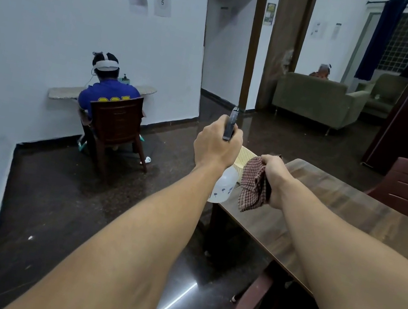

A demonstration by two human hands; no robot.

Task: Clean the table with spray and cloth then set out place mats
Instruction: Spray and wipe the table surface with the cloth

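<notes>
From the head view, the left hand [217, 144] clenched the spray bottle [223, 185] by its trigger head, lifted beside the desk [338, 205] corner, likely ready to spray. The right hand [274, 176] gripped the checked cloth [251, 187] above the desk, near a pale basket [244, 157], apparently poised for wiping.

One spray bottle [224, 188], one cloth [253, 187], one basket [243, 158], one table [338, 205].

Below the fingers [237, 136] of the left hand [216, 145], the spray bottle [224, 188] is smooth, translucent white plastic. The cloth [253, 187] in the right hand [274, 175] is soft checked weave. Under it the table [338, 205] is wood-grained with a faint sheen. Beyond the fingertips sits a basket [244, 156] of latticed cream plastic. The floor [106, 205] is glossy dark stone.
</notes>
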